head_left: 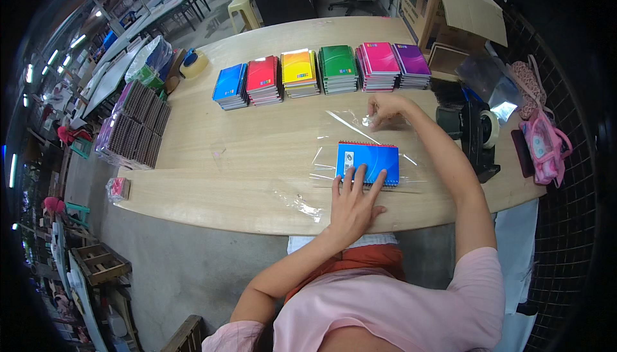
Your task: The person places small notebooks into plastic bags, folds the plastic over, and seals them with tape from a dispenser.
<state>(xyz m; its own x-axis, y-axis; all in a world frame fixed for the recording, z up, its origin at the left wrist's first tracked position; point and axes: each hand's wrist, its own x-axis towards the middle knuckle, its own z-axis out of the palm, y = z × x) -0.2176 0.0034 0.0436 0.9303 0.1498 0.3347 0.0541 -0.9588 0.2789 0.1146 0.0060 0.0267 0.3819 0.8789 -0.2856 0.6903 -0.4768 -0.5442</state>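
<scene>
A blue spiral notebook [374, 156] lies flat on a clear plastic film [326, 164] in front of me; a red spiral edge shows along its far side. My left hand [353, 203] rests on the notebook's near half, fingers spread. Beyond the notebook, my right hand [387, 108] is closed in a pinch on the film's crumpled far end. Across the table stand stacks of spiral notebooks: blue [232, 84], red [263, 79], yellow [298, 72], green [337, 68], pink [378, 66] and purple [411, 65].
Bundled notebooks [136, 124] are piled at the table's left edge, near a small wrapped pack [118, 189]. A tape roll [193, 66] lies at the far left. To the right are a black tape dispenser [479, 135], a pink pouch [544, 146] and an open cardboard box [443, 14].
</scene>
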